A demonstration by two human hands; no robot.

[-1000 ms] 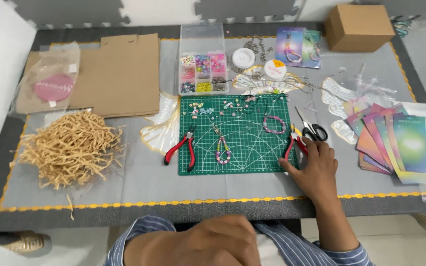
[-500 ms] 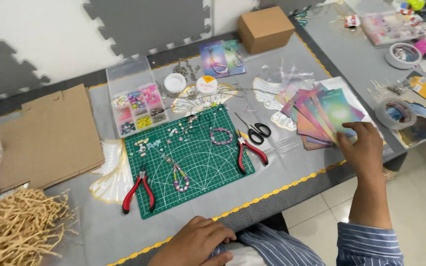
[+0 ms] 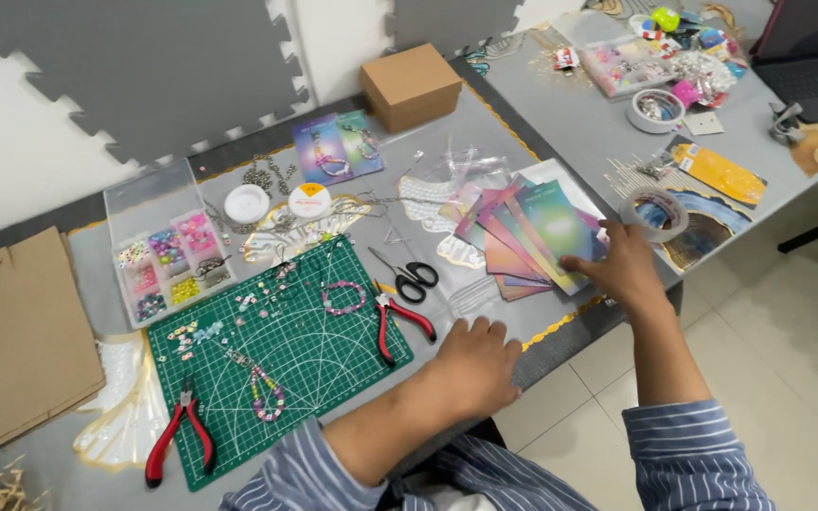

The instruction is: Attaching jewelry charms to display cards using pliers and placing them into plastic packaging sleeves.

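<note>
On the table [image 3: 560,123], to the right of the green cutting mat [image 3: 276,360], we are laying our right hand [image 3: 625,270] on the fan of coloured cards [image 3: 532,237]. Half a second ago this hand was only arriving over the cards; a second ago it was beside the red pliers [image 3: 400,322] at the mat's right edge. So we are leaving the pliers lying and turning to the cards. The right fingers [image 3: 584,262] are stretched nearly flat and close together, touching the near edge of the top card; we are not pinching anything that we can see.

Our left hand [image 3: 475,364], which was low near our lap before, is now resting palm down on the near table edge, in front of the mat's right corner, with fingers slightly spread and holding nothing.

The cards are lying flat and overlapping, fanned out from left to right. Their long axis is running from the near edge of the table towards the brown box [image 3: 411,85], slightly slanted to the left.
</note>
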